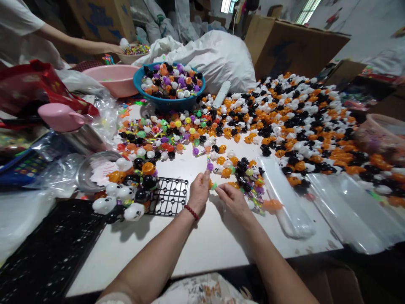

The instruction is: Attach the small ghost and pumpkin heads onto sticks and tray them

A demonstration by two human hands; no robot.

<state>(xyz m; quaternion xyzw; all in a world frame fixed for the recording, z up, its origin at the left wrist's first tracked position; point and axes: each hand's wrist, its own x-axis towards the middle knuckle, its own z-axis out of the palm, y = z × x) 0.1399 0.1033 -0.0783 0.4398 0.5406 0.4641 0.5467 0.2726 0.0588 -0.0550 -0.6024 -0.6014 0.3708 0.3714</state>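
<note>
My left hand (200,192), with a red bead bracelet at the wrist, is closed around small toy pieces; a purple one (210,166) shows above its thumb. Fingers of my right hand (232,200) pinch a small green piece (214,185) beside an orange one, between the two hands. Just beyond lie white, orange and black toy heads (226,172). To the right of these is a bunch of black, white and purple pieces (249,173). A black grid rack (171,196) lies left of my left hand, next to a pile of larger toy heads (126,194).
A blue basin (169,101) of mixed toys stands behind small colourful pieces. A big heap of toy heads (303,114) covers the back right. Clear plastic bags (289,202) lie at right. At left are a pink-lidded flask (63,120) and a metal bowl (82,177). A person's arm (85,45) reaches in.
</note>
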